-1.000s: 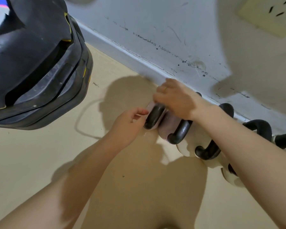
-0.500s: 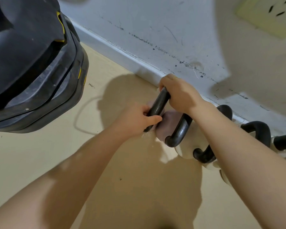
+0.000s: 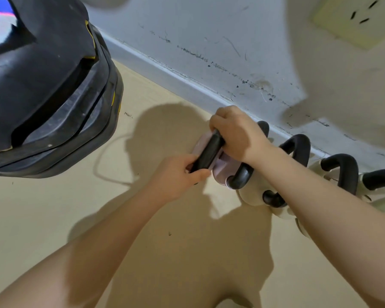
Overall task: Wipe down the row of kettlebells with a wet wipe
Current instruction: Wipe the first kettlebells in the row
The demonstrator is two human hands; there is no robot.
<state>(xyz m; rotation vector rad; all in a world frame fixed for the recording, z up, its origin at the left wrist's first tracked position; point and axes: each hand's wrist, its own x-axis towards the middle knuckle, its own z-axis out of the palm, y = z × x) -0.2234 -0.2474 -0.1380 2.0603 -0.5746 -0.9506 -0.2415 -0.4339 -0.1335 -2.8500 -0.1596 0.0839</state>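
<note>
Beige flooring (image 3: 53,218) meets a scuffed grey wall (image 3: 209,30) along a pale baseboard (image 3: 156,61), and a row of kettlebells sits on the floor against that baseboard, running off toward the right edge. At the left end of the row stands a pinkish kettlebell (image 3: 220,167) with a black handle (image 3: 209,152). The right hand (image 3: 236,132) grips the far end of this handle, fingers curled round it. The left hand (image 3: 178,174) grips the near end of the same handle, thumb on the near side and fingers wrapped under; whether a wet wipe is tucked in either palm cannot be told. Just beside it comes a cream kettlebell (image 3: 251,196), partly hidden under the right forearm, then more black handles (image 3: 298,145) further along to the right. A large black object with yellow edging (image 3: 42,85) fills the upper left corner. On the wall at upper right is a yellowish socket plate (image 3: 351,18). A thin pale cord (image 3: 102,156) loops across the floor left of the hands.
</note>
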